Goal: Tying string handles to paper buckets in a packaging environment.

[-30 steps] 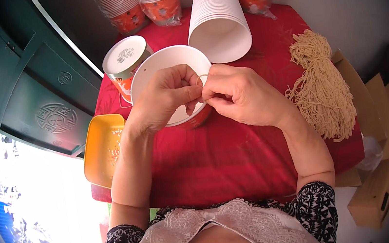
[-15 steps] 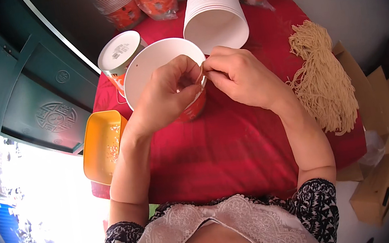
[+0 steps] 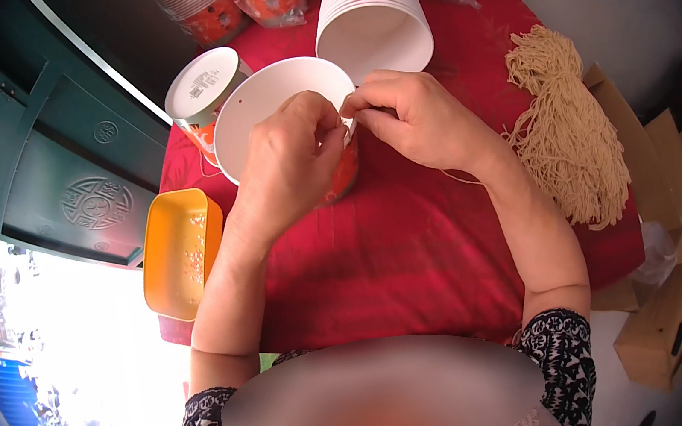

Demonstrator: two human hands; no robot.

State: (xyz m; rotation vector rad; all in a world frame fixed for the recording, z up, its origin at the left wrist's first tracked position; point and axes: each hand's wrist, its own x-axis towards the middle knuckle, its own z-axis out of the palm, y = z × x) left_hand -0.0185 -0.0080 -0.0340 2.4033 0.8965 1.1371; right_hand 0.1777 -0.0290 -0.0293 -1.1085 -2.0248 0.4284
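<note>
A large white paper bucket (image 3: 239,127) with an orange-red printed outside stands tilted before me, its white inside showing. At its right rim both hands meet with bent fingers. My left hand (image 3: 289,146) reaches over the opening and pinches at the rim, on a thin beige cord. Facing it, my right hand (image 3: 424,120) pinches the same spot with thumb and forefinger. A loose length of cord (image 3: 461,178) trails beneath my right wrist. The fingertips hide most of the cord at the rim. A small dark spot (image 3: 240,101) marks the bucket's far inner wall.
A bundle of beige cords (image 3: 567,131) lies right on the red cloth (image 3: 391,267). Nested white buckets (image 3: 373,32) lie behind. An upturned bucket (image 3: 203,84) and a yellow box (image 3: 158,263) with tiny pieces stand left. Wrapped orange bucket stacks (image 3: 270,2) line the back; cardboard (image 3: 662,326) lies right.
Both hands stay at the bucket's rim, and my left fingers have closed in and turned over more. A loose cord now shows below my right wrist. The whole view has shifted slightly.
</note>
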